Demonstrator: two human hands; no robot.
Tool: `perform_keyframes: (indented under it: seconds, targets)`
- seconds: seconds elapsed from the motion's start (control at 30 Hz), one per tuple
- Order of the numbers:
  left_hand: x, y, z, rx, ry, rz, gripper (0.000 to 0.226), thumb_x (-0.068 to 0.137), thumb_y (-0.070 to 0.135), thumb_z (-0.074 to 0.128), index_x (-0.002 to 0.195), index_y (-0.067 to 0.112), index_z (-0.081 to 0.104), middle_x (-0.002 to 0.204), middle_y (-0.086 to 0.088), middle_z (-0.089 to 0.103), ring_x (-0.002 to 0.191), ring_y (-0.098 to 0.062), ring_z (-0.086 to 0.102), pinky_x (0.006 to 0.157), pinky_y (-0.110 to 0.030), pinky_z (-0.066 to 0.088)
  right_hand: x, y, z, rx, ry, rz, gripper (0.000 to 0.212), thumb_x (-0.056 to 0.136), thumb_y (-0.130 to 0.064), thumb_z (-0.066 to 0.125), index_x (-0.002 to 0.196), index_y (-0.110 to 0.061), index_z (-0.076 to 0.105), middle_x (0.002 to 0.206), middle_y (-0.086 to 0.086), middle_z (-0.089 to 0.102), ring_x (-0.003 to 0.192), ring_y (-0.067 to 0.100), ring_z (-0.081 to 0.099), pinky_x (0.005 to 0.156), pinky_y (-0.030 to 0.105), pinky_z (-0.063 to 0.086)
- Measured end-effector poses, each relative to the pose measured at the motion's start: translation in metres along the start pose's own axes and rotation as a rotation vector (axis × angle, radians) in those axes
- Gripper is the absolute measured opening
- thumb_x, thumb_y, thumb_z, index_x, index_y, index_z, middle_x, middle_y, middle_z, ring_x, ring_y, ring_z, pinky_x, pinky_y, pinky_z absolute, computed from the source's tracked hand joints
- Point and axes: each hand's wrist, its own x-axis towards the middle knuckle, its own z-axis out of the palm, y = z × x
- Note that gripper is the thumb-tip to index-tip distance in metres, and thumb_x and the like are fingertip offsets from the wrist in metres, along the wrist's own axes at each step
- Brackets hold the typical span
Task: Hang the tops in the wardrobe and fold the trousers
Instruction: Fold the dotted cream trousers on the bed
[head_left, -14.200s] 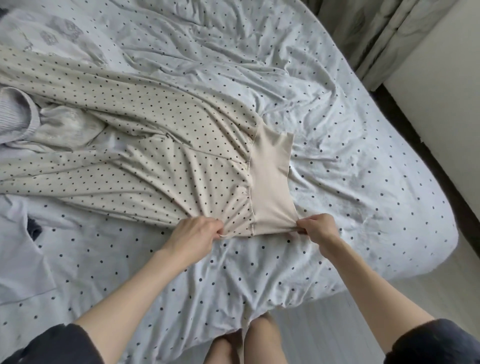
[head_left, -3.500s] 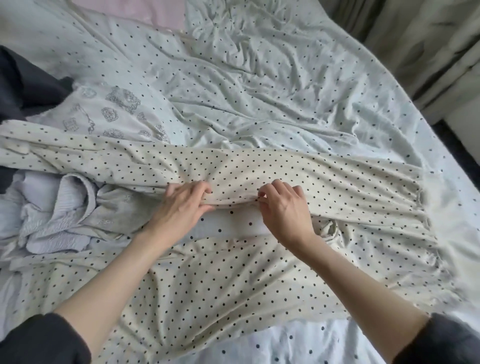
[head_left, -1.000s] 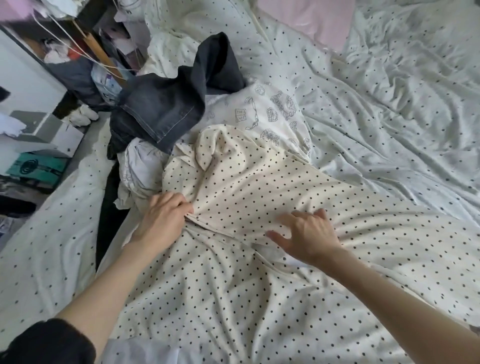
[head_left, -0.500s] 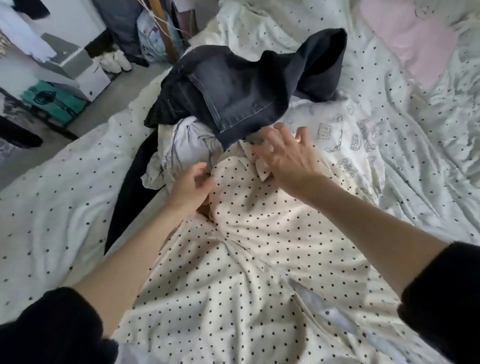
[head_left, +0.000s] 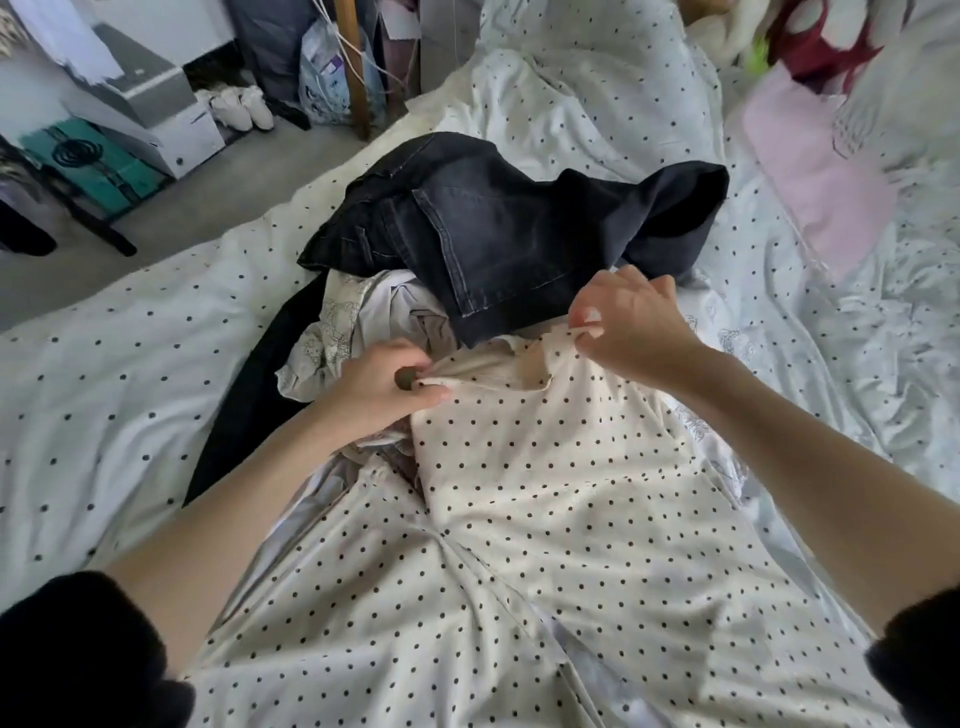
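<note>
From my seat the view is bright with soft, even daylight; shadows are faint, gathering only in the folds of the black jeans (head_left: 498, 234) and under the forearms. The far right corner smears with motion blur; the wide lens bends the edges; no glare anywhere.

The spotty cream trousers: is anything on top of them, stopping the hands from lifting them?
Yes. Both the left hand and right hand already pinch the cream polka-dot trousers at the far end, but the dark denim jeans overlap that edge.
</note>
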Motion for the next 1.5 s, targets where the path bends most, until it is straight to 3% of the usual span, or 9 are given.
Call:
perform_keyframes:
  seconds: [0.1,0.3,0.53,0.63,0.77,1.03,1.23,1.4,1.5]
  targets:
    - [-0.009,0.002,-0.013,-0.279,0.007,0.014,0.013,0.075,0.032,0.073,0.086,0.028,0.067,0.107,0.024,0.056,0.104,0.01,0.05,0.093,-0.024,0.039,-0.001,-0.001,-0.008,0.343,0.022,0.131,0.008,0.084,-0.018,0.057,0.091,-0.013,0.057,0.092,0.001,0.061,0.094,0.019,0.048,0.092,0.033,0.028]
    - [-0.009,0.003,-0.017,-0.36,0.1,0.082,0.024,0.074,0.028,0.074,0.069,0.012,0.057,0.05,0.013,0.045,0.05,0.0,0.039,0.048,-0.014,0.028,0.002,-0.008,-0.014,0.51,-0.005,0.159,0.033,0.087,-0.016,0.055,0.064,-0.019,0.032,0.063,-0.004,0.032,0.058,0.011,0.029,0.054,0.024,0.025]
    - [-0.021,-0.012,-0.017,-0.212,0.184,0.161,0.014,0.083,0.023,0.068,0.073,0.016,0.062,0.052,0.012,0.045,0.048,-0.002,0.034,0.046,-0.017,0.022,0.007,-0.011,-0.023,0.793,0.051,0.2,0.021,0.082,0.003,0.061,0.086,-0.016,0.052,0.081,-0.006,0.054,0.077,0.005,0.052,0.068,0.01,0.041]
    - [-0.017,-0.007,-0.016,-0.216,0.309,0.18,0.02,0.088,0.017,0.064,0.105,0.009,0.07,0.081,0.024,0.065,0.068,0.008,0.058,0.063,-0.006,0.043,0.018,-0.015,-0.025,0.891,0.153,0.263,0.033,0.08,0.008,0.056,0.105,-0.012,0.059,0.096,0.003,0.061,0.087,0.011,0.058,0.076,0.02,0.048]
    - [-0.005,-0.01,-0.009,-0.133,0.415,0.234,0.028,0.089,0.015,0.061,0.116,0.005,0.065,0.105,0.005,0.067,0.089,-0.01,0.066,0.075,-0.011,0.051,0.033,-0.024,-0.023,0.973,0.258,0.363,0.038,0.076,0.011,0.044,0.094,-0.017,0.062,0.079,-0.006,0.06,0.073,0.008,0.055,0.064,0.02,0.046]
    - [-0.022,-0.002,-0.001,0.033,0.644,0.532,0.028,0.091,0.01,0.057,0.114,-0.005,0.062,0.098,0.004,0.062,0.082,0.005,0.058,0.068,0.001,0.043,0.011,-0.016,-0.023,1.248,0.249,0.398,0.041,0.075,0.013,0.038,0.086,-0.012,0.067,0.053,-0.009,0.057,0.045,0.001,0.049,0.046,0.013,0.038]
    - [-0.023,-0.023,0.005,0.294,0.65,0.332,0.029,0.096,0.024,0.046,0.098,0.003,0.065,0.055,-0.002,0.057,0.041,-0.014,0.045,0.042,-0.022,0.033,0.02,-0.016,-0.011,1.124,0.203,0.482,0.019,0.078,0.004,0.055,0.081,-0.013,0.061,0.072,0.002,0.055,0.076,0.019,0.05,0.069,0.03,0.042]
    - [-0.014,-0.023,0.004,0.357,0.545,0.035,0.024,0.1,0.023,0.04,0.113,0.01,0.056,0.099,-0.01,0.064,0.079,-0.031,0.063,0.057,-0.035,0.043,0.029,-0.017,0.004,0.742,0.299,0.587,0.036,0.085,-0.024,0.06,0.121,-0.017,0.054,0.114,-0.001,0.057,0.112,0.019,0.052,0.094,0.035,0.045]
    - [-0.029,-0.025,0.009,0.321,0.52,0.08,0.029,0.097,0.017,0.044,0.124,0.006,0.049,0.108,-0.016,0.056,0.089,-0.032,0.06,0.066,-0.045,0.051,-0.003,-0.028,0.019,0.547,0.391,0.422,0.046,0.09,-0.023,0.057,0.133,-0.013,0.045,0.133,0.007,0.046,0.124,0.023,0.041,0.103,0.04,0.035]
